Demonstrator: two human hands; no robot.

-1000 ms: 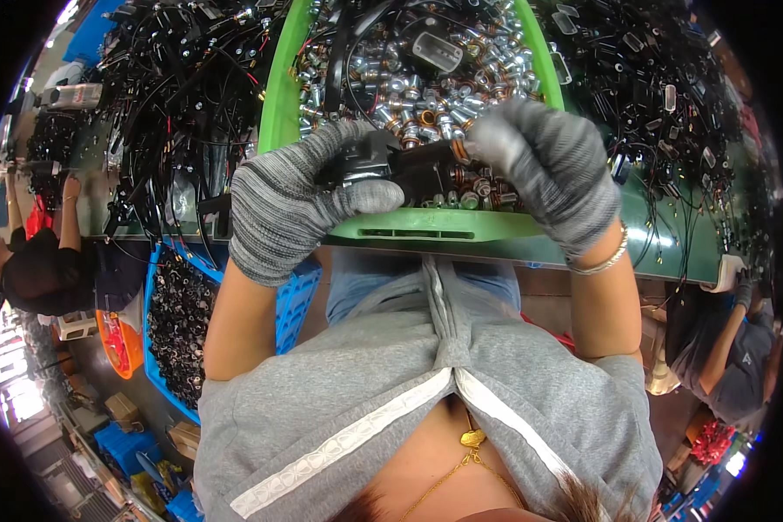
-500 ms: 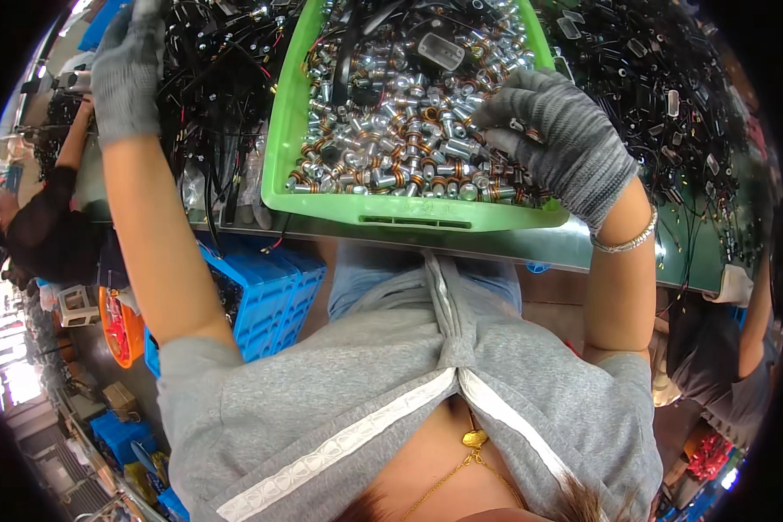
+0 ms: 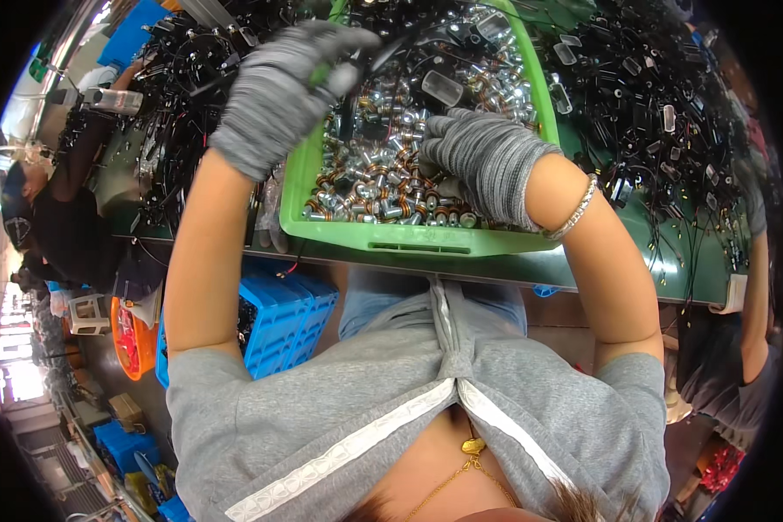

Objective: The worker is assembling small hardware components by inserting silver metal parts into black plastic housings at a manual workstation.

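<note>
A green plastic tray (image 3: 426, 244) stands in front of me, heaped with small silver metal cylinders (image 3: 357, 187) that carry copper-coloured rings. Over its left wall is my left hand (image 3: 274, 96) in a grey knitted glove, blurred by motion. Its thumb and fingers point toward black strips in the tray, but whether they hold anything is unclear. My right hand (image 3: 487, 161), gloved the same way, is down among the cylinders on the tray's right side. Its fingers are curled, and what they grip is hidden. A clear plastic piece (image 3: 443, 88) lies just beyond it.
Black wired parts (image 3: 183, 78) cover the green table left of the tray; more black parts and clear pieces (image 3: 669, 117) lie to its right. A blue crate (image 3: 291, 309) and an orange tub (image 3: 135, 339) stand below on the left. Other people (image 3: 48, 200) work at both sides.
My left hand has come from the far left pile to the tray's left wall. My right hand has moved leftward and nearer me over the cylinders, its fingers curling in.
</note>
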